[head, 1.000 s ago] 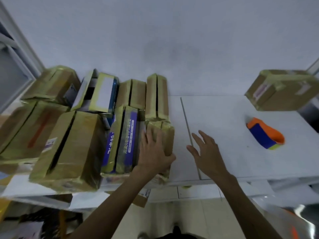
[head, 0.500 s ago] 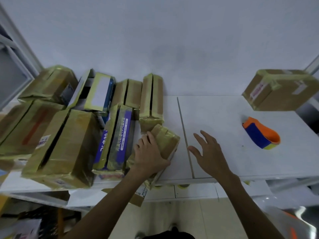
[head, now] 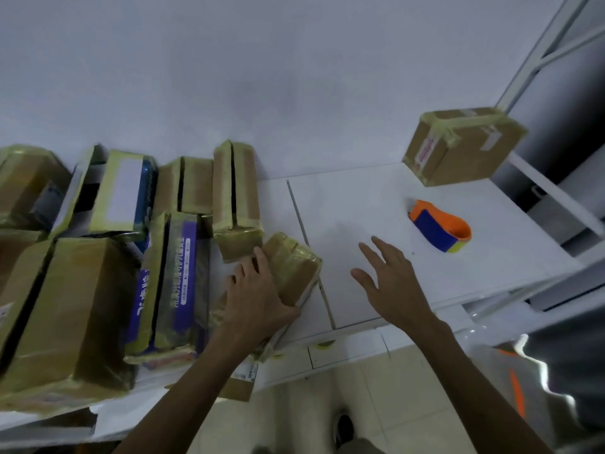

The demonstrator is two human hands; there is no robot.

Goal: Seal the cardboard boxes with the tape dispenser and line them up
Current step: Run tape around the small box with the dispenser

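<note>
small box [head: 291, 270]: sitting skewed at frame centre near the white table's [head: 360, 198] front edge, brown card under glossy yellowish tape, beside the taped boxes [head: 183, 273] at left | left hand [head: 258, 299]: gripping it, fingers over top, thumb on near side | right hand [head: 389, 283]: hovering spread wide, holding nothing | tape dispenser [head: 440, 226]: lying orange-and-blue at right

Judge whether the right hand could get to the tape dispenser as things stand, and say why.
Probably yes. The right hand hovers open and holds nothing, and only bare table lies between it and the tape dispenser. The left hand grips a small box.
</note>
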